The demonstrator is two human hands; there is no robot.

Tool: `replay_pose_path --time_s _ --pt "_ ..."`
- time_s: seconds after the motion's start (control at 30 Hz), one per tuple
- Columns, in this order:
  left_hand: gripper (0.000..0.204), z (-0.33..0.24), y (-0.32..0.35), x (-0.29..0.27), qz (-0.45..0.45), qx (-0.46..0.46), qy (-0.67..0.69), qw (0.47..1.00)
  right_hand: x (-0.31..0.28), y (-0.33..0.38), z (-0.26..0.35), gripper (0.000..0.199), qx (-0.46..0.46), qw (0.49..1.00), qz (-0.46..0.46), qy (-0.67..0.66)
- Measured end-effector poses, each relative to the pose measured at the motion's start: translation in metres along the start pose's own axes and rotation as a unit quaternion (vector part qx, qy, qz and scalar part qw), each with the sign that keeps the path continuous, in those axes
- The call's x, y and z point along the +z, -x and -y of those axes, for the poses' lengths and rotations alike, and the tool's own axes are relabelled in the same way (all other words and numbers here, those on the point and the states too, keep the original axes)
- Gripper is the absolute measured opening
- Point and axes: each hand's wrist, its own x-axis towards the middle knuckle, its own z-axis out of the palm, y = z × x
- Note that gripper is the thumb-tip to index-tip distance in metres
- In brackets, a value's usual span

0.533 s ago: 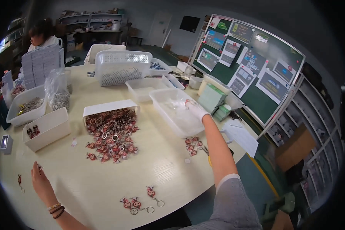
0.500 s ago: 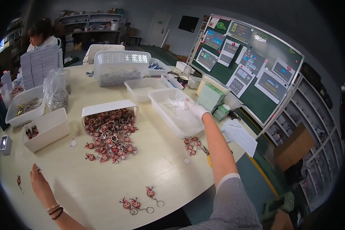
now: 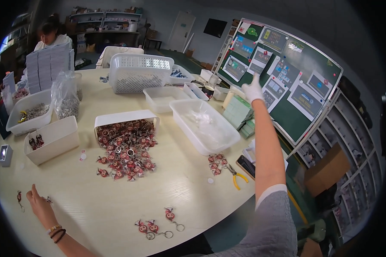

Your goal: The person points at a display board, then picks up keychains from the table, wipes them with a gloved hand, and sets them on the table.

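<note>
Keychains [image 3: 126, 147] spilled from the tipped white bin [image 3: 125, 118] are best sorted once the gloved right hand [image 3: 252, 91], raised far right with fingers loosely released and grasping nothing, is brought back, while the left hand [image 3: 39, 204], open and empty, is rested near left.

Head-worn camera looks down across the round table [image 3: 193, 201].

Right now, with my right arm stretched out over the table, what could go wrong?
Pulling the right hand back low, the sleeve might catch the clear tub or nudge the pliers off the edge. The left hand could also sweep a loose keychain to the floor.
</note>
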Motion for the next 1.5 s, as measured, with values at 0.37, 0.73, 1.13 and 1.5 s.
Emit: replay_pose_path --time_s 0.37,0.73,1.13,1.5 --pt "0.035 -0.083 0.025 0.008 -0.129 0.257 -0.070 0.955 -0.112 -0.052 0.012 0.029 -0.140 0.990 -0.021 -0.019" --pt "0.015 -0.123 0.077 0.040 0.026 0.355 0.126 0.926 0.018 0.309 0.049 0.030 -0.440 0.732 0.520 0.001" --pt "0.011 -0.143 0.097 0.044 0.115 0.382 0.156 0.903 0.030 0.385 0.086 0.054 -0.495 0.703 0.510 -0.024" --pt "0.011 -0.145 0.115 0.041 0.119 0.425 0.149 0.885 0.043 0.407 0.110 0.041 -0.520 0.686 0.507 0.053"
